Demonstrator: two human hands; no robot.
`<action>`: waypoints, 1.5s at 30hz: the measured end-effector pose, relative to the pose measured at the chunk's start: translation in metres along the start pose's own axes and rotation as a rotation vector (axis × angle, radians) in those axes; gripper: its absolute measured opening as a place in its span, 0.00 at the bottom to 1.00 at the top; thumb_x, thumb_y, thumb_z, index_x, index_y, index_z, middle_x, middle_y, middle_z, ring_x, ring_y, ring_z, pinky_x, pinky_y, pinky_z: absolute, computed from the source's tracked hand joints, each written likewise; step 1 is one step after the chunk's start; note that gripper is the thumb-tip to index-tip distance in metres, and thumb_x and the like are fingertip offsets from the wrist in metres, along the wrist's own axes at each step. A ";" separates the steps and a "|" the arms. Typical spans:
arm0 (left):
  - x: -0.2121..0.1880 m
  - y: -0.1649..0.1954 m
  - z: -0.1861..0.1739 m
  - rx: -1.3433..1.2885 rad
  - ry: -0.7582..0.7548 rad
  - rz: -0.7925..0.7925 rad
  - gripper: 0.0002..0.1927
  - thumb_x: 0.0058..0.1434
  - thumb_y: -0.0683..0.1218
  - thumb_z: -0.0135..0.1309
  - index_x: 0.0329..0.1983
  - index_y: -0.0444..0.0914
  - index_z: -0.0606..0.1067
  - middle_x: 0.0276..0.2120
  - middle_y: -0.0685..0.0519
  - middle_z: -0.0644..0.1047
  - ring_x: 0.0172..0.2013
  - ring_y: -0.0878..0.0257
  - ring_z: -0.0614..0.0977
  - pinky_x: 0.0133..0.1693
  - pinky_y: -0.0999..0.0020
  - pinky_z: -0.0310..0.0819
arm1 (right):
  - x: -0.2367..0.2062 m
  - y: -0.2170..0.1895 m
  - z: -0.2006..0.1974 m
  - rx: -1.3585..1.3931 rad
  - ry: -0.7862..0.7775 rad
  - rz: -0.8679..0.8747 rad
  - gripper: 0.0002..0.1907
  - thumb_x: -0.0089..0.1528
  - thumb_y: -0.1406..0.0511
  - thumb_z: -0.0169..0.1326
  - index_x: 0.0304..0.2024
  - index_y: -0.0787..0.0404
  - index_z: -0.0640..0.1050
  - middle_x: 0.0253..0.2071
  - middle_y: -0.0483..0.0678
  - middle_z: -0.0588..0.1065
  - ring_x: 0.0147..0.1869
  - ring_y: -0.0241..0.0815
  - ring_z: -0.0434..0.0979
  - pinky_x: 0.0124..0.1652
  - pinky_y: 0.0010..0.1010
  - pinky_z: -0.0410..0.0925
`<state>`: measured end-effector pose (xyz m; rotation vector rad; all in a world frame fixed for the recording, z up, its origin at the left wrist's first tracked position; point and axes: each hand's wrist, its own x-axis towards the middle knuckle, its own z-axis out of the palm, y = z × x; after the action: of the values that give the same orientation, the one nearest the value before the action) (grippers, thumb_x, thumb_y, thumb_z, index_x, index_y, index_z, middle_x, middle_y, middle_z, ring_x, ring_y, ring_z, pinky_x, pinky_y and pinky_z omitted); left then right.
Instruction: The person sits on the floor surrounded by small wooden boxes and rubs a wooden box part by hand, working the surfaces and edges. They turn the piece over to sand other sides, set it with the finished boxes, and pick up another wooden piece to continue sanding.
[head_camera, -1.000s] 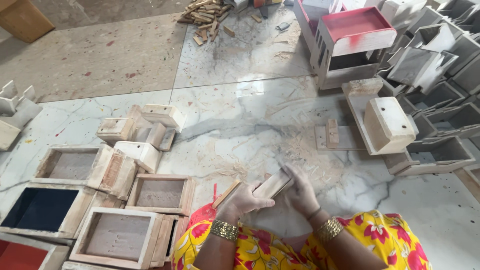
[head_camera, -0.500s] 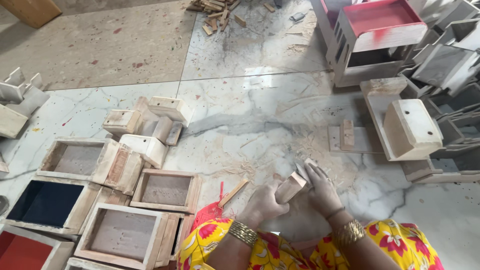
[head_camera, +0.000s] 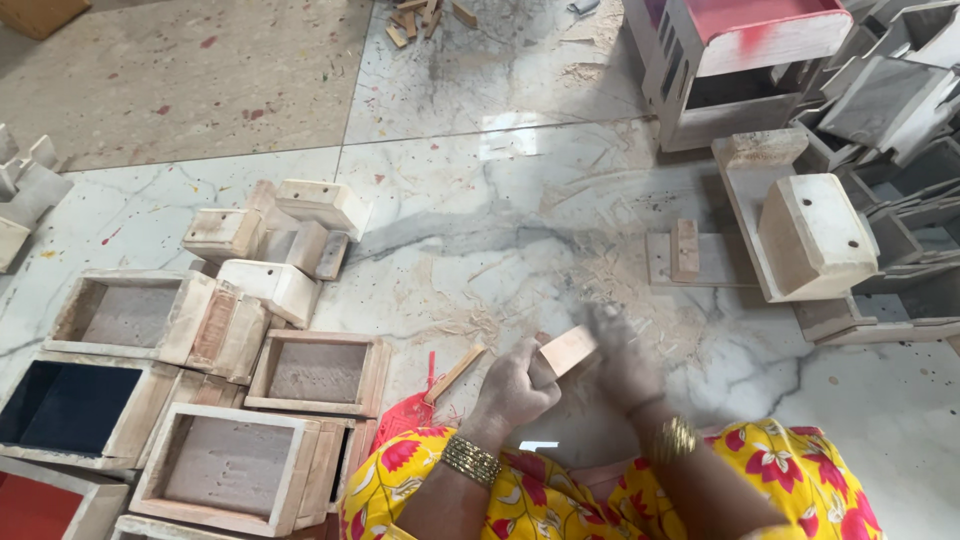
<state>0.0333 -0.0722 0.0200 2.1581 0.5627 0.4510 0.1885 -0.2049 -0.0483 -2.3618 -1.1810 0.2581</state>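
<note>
Person sits on the marble floor (head_camera: 480, 200), head cam looking down. Left hand (head_camera: 515, 385) has its grip closed round a small flat wooden piece (head_camera: 568, 350), thumb side up, piece tilted and held just above the floor in front of the lap. Right hand (head_camera: 625, 350) is blurred, right beside the piece at its far end; looks to be touching it, but can't tell whether that grip is closed on it or just resting on it. Gold bangles on both wrists, yellow floral sleeves below.

Places rel. to the wooden piece:
- Just left & slightly below: a thin wooden stick (head_camera: 455, 372) lying on the floor, angled, w/ a red tool handle (head_camera: 405, 415) near it by the knee.
- Around & just above: sawdust and shavings (head_camera: 610, 280) spread over the marble.
- Left, near: open wooden box frames (head_camera: 318, 372), several side by side; farther left one w/ dark blue lining (head_camera: 60, 405).
- Up-left: cluster of small pale wooden blocks (head_camera: 290, 235).
- Up-right: flat board with an upright block (head_camera: 685, 250) on it, then a rounded pale wooden box (head_camera: 815, 235) on a base.
- Far up-right: unit w/ pink-painted top (head_camera: 760, 30), grey pieces stacked beside it.
- Far top: scrap wood bits (head_camera: 425, 15).
</note>
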 end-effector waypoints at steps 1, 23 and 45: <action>0.001 0.001 0.000 0.009 0.036 0.036 0.20 0.48 0.44 0.59 0.45 0.36 0.75 0.37 0.42 0.81 0.39 0.45 0.84 0.41 0.57 0.79 | -0.009 -0.004 0.007 -0.087 -0.063 0.027 0.36 0.62 0.68 0.50 0.74 0.56 0.64 0.72 0.49 0.64 0.57 0.54 0.72 0.56 0.42 0.67; 0.001 -0.011 0.004 -0.026 -0.002 -0.112 0.29 0.46 0.52 0.64 0.52 0.40 0.74 0.38 0.42 0.81 0.40 0.46 0.84 0.42 0.56 0.80 | -0.019 -0.027 0.012 0.235 0.106 -0.089 0.30 0.58 0.70 0.52 0.65 0.56 0.71 0.55 0.57 0.77 0.55 0.53 0.80 0.54 0.43 0.73; -0.001 -0.055 -0.131 0.353 0.542 -0.296 0.14 0.59 0.46 0.57 0.47 0.38 0.77 0.42 0.44 0.81 0.43 0.45 0.82 0.43 0.50 0.76 | 0.023 0.011 0.034 -0.023 -0.386 0.120 0.32 0.59 0.60 0.51 0.68 0.45 0.71 0.59 0.58 0.77 0.64 0.56 0.77 0.62 0.41 0.69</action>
<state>-0.0451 0.0414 0.0520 2.2207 1.3269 0.8267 0.1973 -0.1808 -0.0817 -2.4762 -1.2115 0.7731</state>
